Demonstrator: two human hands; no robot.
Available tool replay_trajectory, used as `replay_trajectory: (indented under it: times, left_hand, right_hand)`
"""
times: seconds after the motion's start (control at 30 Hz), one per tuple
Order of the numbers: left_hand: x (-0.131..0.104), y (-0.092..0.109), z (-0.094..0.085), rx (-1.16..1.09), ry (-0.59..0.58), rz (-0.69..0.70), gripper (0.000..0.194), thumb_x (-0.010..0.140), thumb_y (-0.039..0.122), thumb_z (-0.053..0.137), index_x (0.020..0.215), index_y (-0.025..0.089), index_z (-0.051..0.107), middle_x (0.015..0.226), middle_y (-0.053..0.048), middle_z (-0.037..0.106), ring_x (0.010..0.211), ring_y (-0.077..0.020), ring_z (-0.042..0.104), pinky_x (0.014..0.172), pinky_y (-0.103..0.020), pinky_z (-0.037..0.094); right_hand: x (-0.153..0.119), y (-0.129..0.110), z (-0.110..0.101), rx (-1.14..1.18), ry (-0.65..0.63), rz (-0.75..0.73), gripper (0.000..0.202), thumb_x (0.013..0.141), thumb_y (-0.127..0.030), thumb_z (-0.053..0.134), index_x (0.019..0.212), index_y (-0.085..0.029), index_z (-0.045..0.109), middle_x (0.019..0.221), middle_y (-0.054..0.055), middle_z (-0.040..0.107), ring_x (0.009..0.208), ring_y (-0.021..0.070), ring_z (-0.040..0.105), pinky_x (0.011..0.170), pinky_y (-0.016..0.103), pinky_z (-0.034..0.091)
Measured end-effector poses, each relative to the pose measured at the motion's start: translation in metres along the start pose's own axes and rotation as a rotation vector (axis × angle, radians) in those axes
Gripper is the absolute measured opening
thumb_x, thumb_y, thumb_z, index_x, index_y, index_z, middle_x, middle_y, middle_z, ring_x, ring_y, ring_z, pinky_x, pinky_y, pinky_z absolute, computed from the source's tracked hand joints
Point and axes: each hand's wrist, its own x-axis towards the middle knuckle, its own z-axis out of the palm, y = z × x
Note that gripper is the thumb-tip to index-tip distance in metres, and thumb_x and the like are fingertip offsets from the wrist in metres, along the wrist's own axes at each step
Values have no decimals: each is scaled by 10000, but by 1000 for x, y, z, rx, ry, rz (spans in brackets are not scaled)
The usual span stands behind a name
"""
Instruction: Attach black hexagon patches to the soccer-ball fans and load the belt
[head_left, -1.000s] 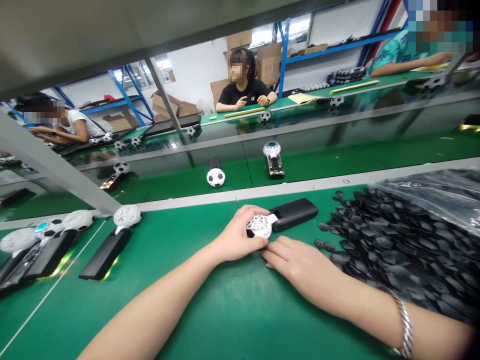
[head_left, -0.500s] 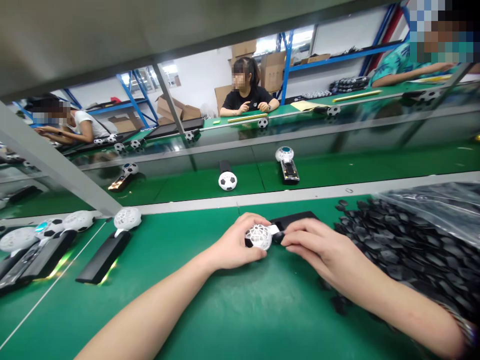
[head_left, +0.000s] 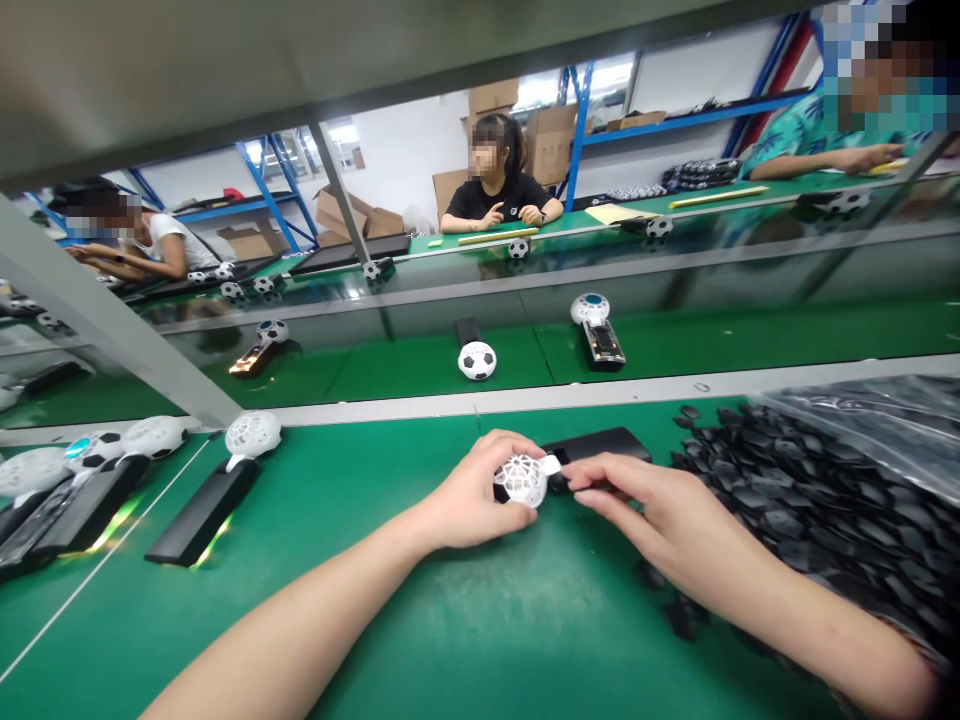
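Observation:
My left hand (head_left: 484,490) is wrapped round the white soccer-ball head (head_left: 523,480) of a device, just above the green tabletop (head_left: 480,620). From that head a white neck joins a black rectangular body (head_left: 600,445), which lies toward the back right. My right hand (head_left: 637,490) is closed at the neck end of the body, thumb and fingers pinched together; what sits between the fingertips is too small to make out.
Loose black pieces (head_left: 810,520) are heaped at the right beside a clear plastic bag (head_left: 862,420). Finished-looking ball devices (head_left: 202,510) lie at the left. Behind a metal rail (head_left: 405,411), more devices (head_left: 477,360) sit on a green belt. People sit across it.
The devices on the belt have shifted right. My right hand has moved slightly left, and its fingers have drawn closer in at the neck. My left hand keeps its hold on the ball head.

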Motion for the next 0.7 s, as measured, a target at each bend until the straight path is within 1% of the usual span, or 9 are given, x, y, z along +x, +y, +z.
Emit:
replay_trajectory:
  times: [0.07, 0.17, 0.23, 0.33, 0.43, 0.53, 0.7]
  left_hand:
    - [0, 1, 1, 7, 7, -3, 517, 598, 60, 652, 1074, 214, 521, 1135, -43, 482, 1110, -203, 447, 991, -335, 338]
    - [0, 2, 2, 9, 9, -14, 513, 596, 56, 645, 1067, 218, 520, 1132, -44, 488, 1100, -210, 456, 979, -351, 349]
    - [1, 3, 2, 8, 8, -12, 518, 591, 59, 653, 1067, 217, 520, 1132, -45, 490, 1094, -213, 461, 976, -355, 353]
    - [1, 3, 3, -2, 18, -13, 534, 577, 108, 708, 1067, 208, 521, 1129, -52, 488, 1089, -216, 465, 973, -356, 357]
    - [0, 3, 6, -11, 43, -30, 508, 579, 167, 735, 1042, 209, 529, 1116, -59, 491, 1085, -224, 465, 971, -373, 360]
    - [0, 4, 9, -3, 69, -38, 449, 604, 137, 689, 1016, 219, 530, 1096, -55, 496, 1072, -225, 468, 960, -390, 367]
    - [0, 7, 11, 25, 71, -38, 435, 596, 86, 629, 996, 217, 521, 1078, -52, 492, 1047, -228, 472, 927, -395, 389]
  right_hand:
    - [0, -2, 2, 10, 11, -21, 117, 858, -236, 463, 815, -236, 572, 865, 15, 633, 796, 185, 591, 696, 291, 460]
    - [2, -3, 7, 57, -41, 44, 112, 859, -236, 471, 829, -235, 580, 808, -5, 632, 734, 167, 587, 643, 273, 454]
    - [3, -2, 11, 87, -60, 42, 116, 855, -229, 481, 811, -231, 589, 801, -7, 629, 732, 164, 585, 644, 268, 452]
    - [6, 1, 16, 106, -42, 4, 119, 838, -219, 504, 771, -225, 602, 789, -5, 624, 729, 163, 586, 648, 264, 452]
    - [8, 3, 20, 109, -20, 5, 121, 833, -211, 510, 782, -224, 619, 783, -2, 639, 721, 164, 590, 646, 265, 450]
    - [9, 2, 22, 106, -2, 8, 110, 825, -204, 525, 781, -222, 625, 780, -3, 649, 717, 165, 588, 646, 269, 439]
    - [10, -1, 22, 103, -13, 55, 101, 796, -176, 554, 716, -216, 601, 707, -33, 634, 649, 143, 566, 598, 246, 407]
